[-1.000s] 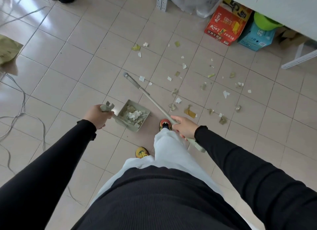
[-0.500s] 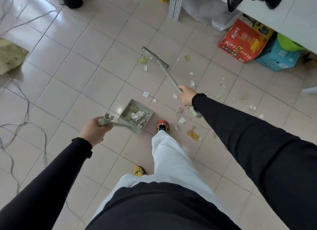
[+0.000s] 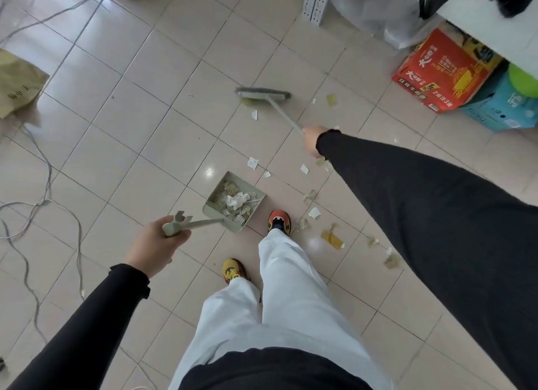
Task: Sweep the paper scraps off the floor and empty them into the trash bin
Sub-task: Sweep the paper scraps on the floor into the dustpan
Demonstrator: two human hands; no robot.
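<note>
Left hand (image 3: 154, 244) is curled round the end of the dustpan (image 3: 221, 214) handle. The pan is held low near the floor (image 3: 145, 156), just beside the forward shoe (image 3: 279, 220). Part of the load is already carried in it.

Right hand (image 3: 312, 139) is stretched forward on the broom (image 3: 283, 114), about mid-shaft. Its fingers are mostly hidden behind the wrist, so a closed wrap round the shaft is assumed, not confirmed.

Broom head (image 3: 263, 94) is set on the floor well ahead of the pan, over a yellowish piece.

Paper scraps (image 3: 252, 162) are scattered between broom head and pan. More are seen right of the shoe and under the right arm. No trash bin is seen in view.

Handling notes:
- Scraps: light, thin and flat. They are easily flicked aside by a fast stroke, and flat pieces may be skipped by the bristles on glossy tile. Short, slow pulls towards the pan are advised.
- Broom: light and stiff. Mid-shaft grip is judged adequate, and finer control would be gained lower down.
- Dustpan: rigid and light, with a loose load. It should be taken at the handle end as now and kept level when lifted, or the contents will be spilled.

Stage is judged as sweeping partly done, emptying not yet begun.
</note>
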